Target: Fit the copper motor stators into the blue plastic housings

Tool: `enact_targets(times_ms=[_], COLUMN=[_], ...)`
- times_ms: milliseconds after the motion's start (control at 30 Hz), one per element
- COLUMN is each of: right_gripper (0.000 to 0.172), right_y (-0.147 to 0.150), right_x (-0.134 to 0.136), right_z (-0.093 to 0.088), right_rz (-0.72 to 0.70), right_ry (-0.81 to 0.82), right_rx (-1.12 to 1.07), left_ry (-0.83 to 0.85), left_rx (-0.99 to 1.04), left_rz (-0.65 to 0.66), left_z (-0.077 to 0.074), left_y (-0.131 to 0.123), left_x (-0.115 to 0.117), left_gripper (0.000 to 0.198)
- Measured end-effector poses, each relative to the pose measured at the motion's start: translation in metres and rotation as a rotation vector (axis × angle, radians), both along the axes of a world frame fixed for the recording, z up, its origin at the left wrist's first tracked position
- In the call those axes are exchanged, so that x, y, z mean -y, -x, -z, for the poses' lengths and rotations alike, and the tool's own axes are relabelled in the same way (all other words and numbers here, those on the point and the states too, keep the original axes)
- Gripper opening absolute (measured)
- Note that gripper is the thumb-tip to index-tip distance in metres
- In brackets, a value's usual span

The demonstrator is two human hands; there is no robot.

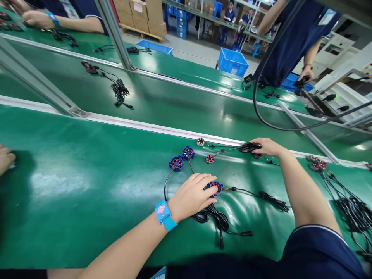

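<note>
My left hand (192, 195), with a blue wrist strap, lies fingers down on a small blue round motor part (215, 187) on the green belt, holding it. Black cables (216, 219) coil just below it. My right hand (266, 147) reaches to the far edge of the belt, fingers closed on a bundle of black cable (247, 147). Two more blue round parts (181, 159) lie joined by a wire ahead of my left hand. Small bare round coil parts (209, 159) lie between the hands.
A metal rail (130, 123) borders the belt's far side, with a second green belt (174, 104) beyond carrying a cabled part (119, 90). Another cable heap (356, 213) lies at right. Other people's hands (6, 158) work at left and far side. Blue crates (232, 62) stand behind.
</note>
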State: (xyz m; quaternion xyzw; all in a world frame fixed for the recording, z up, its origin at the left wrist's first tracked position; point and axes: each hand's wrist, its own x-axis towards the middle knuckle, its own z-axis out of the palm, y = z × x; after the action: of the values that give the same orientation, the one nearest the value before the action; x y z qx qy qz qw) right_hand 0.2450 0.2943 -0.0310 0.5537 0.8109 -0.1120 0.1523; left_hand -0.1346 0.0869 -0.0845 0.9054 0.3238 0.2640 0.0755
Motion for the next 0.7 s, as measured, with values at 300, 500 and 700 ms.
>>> enact_targets(times_ms=[300,500,700], right_gripper=[0.046,0.024,0.023], right_y=[0.057,0.096,0.104], right_x=[0.149,0.206,0.207], right_z=[-0.008,0.008,0.018], right_rz=[0.034,0.028,0.093], right_ry=[-0.142,0.074,-0.075], right_rx=[-0.59,-0.794,-0.92], left_ry=[0.277,0.367,0.355], left_rx=[0.073,0.084,-0.003], left_rz=[0.048,0.114,0.13], left_z=[0.003,-0.002,-0.002], left_y=[-0.006,-0.008,-0.011], left_x=[0.002,0.003,0.002], left_gripper=[0.014,0.021,0.016])
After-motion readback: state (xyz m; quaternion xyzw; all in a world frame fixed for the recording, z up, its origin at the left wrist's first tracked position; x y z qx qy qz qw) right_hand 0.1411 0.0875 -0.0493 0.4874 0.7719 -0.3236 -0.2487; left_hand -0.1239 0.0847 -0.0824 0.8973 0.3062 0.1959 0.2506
